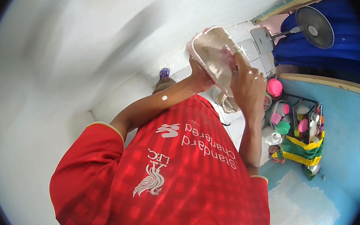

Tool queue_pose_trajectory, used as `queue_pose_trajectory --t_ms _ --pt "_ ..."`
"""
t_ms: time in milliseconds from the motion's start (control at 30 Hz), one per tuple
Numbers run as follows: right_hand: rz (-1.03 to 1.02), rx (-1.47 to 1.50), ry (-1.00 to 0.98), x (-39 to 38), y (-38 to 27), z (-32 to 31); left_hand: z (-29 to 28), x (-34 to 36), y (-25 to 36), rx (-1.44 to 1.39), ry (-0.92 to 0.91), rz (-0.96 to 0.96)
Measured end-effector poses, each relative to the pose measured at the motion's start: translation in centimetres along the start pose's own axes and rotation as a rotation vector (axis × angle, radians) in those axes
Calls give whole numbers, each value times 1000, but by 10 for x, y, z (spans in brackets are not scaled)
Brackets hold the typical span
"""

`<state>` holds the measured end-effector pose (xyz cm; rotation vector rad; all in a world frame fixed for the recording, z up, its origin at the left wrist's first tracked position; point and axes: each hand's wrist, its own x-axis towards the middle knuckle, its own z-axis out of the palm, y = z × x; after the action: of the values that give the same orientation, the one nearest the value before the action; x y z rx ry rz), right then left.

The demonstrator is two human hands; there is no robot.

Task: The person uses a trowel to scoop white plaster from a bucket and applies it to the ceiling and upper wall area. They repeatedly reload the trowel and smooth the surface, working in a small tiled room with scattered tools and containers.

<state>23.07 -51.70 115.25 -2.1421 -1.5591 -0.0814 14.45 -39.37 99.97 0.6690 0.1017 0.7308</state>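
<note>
A long, open container with whitish paint crusted on its rim is held tilted before my body. My left hand supports its underside and near side, with the fingers partly hidden behind it. My right hand reaches over the container's right side, fingers closed and specked with white. From that hand a blurred pinkish thing extends into the whitish paint; its kind cannot be made out. A white spot marks my left forearm.
A white wall rises on the left. At the upper right stand a grey fan and a blue curtain. On the right, a dark rack with colourful kitchenware and a green-yellow bag stand by a partly whitened blue wall.
</note>
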Motion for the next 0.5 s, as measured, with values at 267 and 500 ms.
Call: queue_pose_trajectory --t_ms 267,500 --pt "-24 -107 -80 22 52 -19 53 19 -6 -402 98 -19" --pt "-131 50 -66 18 38 31 -8 16 -30 -23 118 169"
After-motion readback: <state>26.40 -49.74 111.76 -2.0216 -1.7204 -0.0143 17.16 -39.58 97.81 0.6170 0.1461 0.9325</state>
